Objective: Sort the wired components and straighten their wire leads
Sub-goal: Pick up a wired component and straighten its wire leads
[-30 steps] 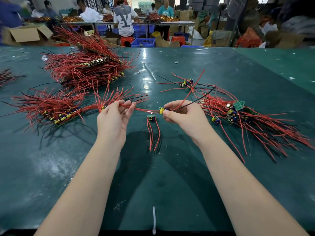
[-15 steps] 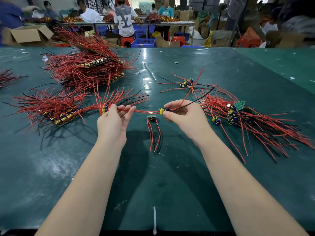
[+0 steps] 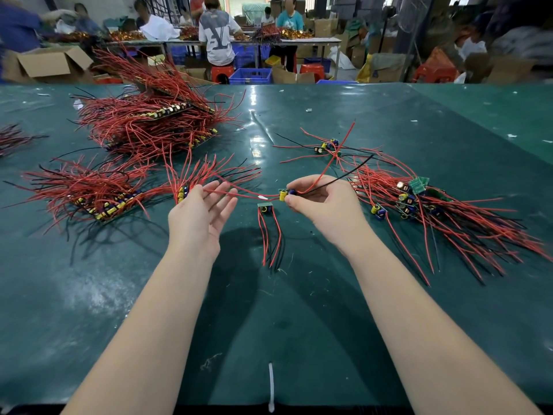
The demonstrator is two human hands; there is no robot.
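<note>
Right hand (image 3: 323, 202) is pinching the component (image 3: 283, 194) above mid tabletop (image 3: 269, 310); left hand (image 3: 199, 217) fingers are lying open under its red lead (image 3: 239, 193) — light, bendy wire, prob. best gripped near the body.

We see bright overhead light glaring on the green table (image 3: 299, 324) at its far middle, soft arm shadows nearer us, blurred, bowed edges beyond.

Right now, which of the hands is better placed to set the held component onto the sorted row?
Probably the left hand: it is open beside the sorted row, while the right hand grips the component.
</note>
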